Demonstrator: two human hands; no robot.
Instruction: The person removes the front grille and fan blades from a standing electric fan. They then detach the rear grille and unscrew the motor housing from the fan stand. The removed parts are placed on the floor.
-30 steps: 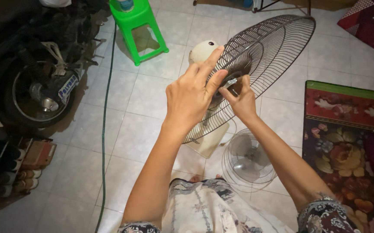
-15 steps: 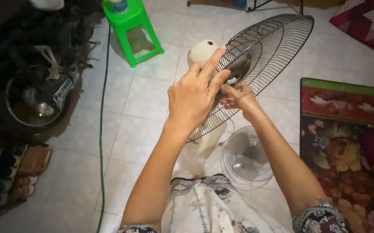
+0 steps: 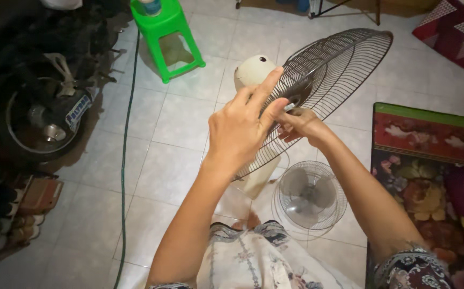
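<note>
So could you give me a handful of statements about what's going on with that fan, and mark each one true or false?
1. Both hands are at the middle of the wire fan guard. True: the left hand lies on the wires and the right hand pinches at the hub.
2. The green plastic stool lies tipped on its side. False: it stands upright on the tiled floor.
3. A second fan guard with blades lies flat on the floor below the arms. True.
4. The wire guard is white. False: it is dark.
5. A motorbike wheel shows at the left. True.
6. The patterned rug is under the stool. False: it lies at the right, apart from it.
</note>
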